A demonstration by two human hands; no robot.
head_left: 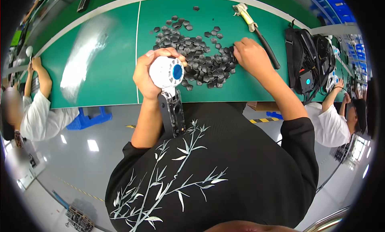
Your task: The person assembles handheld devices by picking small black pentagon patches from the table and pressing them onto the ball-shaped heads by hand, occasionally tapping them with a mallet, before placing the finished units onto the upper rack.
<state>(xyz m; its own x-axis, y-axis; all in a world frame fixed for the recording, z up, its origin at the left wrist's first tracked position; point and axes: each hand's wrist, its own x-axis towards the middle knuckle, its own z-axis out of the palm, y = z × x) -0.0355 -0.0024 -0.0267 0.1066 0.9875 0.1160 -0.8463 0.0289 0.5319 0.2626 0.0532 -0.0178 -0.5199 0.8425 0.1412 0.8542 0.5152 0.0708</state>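
Observation:
My left hand [146, 73] is wrapped round a white round-headed device [162, 71] with a blue disc on its face. A dark rectangular body with exposed parts [173, 113] hangs below the white head, close to my chest. Many small black pentagonal pieces [200, 59] lie in a loose heap on the green table [120, 43]. At the heap's right edge is my right hand [252, 55], its fingers bent together around or against black pieces; what exactly they pinch is too small to tell.
A hammer [266, 47] with a wrapped head lies right of the heap. Beyond it sits a black bag [302, 59] with cables. Another person [48, 115] is at the left, and a further person [331, 123] at the right. A blue stool [89, 119] stands below the table.

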